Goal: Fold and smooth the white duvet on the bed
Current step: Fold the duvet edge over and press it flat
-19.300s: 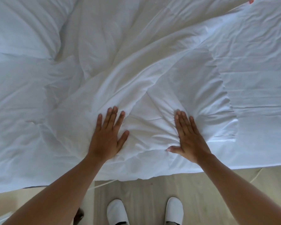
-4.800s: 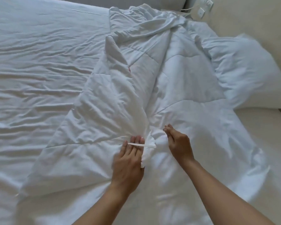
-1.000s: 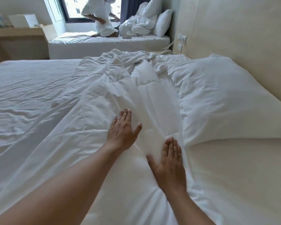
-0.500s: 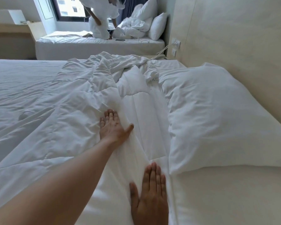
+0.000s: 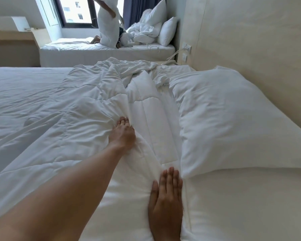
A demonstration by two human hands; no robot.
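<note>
Head view: the white duvet (image 5: 87, 108) lies on the bed (image 5: 16, 80), bunched into a long band beside the pillow (image 5: 233, 119) at the headboard (image 5: 250, 40). Its long axis runs from the wearer toward the far side of the bed, where the end is crumpled into a heap. A raised fold ridge follows that axis down the middle.

Step in hand, by judgement: smoothing along the fold. The left hand (image 5: 122, 134) is stretched out along the ridge, fingers together and bent at the tips, pressing into the crease; whether it pinches cloth cannot be told. The right hand (image 5: 166, 197) lies flat near the wearer, fingers straight and close together, pressing the duvet edge just beside the pillow corner.

The next move likely calls for holding the near edge down and sweeping the far hand along the ridge toward the heap, which is not yet flattened.

Beyond, a second bed (image 5: 102, 49) carries pillows, bedding and another person (image 5: 108, 26).
</note>
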